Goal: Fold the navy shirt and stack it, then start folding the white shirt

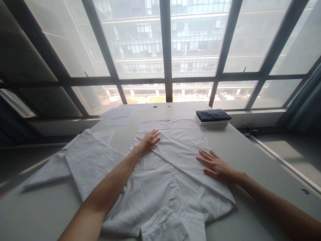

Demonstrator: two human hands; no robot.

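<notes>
A white button-up shirt (160, 187) lies front up on the table, with its collar (163, 226) toward me and its hem at the far side. My left hand (150, 140) rests on the left part of the shirt body, its fingers spread. Over on the right edge of the shirt, my right hand (215, 165) lies flat with its fingers stretched out. Diagonal creases run across the cloth between both hands. A wide white sleeve (95, 160) extends out to the left, partly behind my left forearm. Neither hand grips anything.
At the back right, a dark folded garment (213, 115) sits on white folded items (214, 123). White sheets (116, 115) lie at the back left, and more white cloth (50, 170) at the left edge. The white table (250, 174) stands before large windows (140, 40).
</notes>
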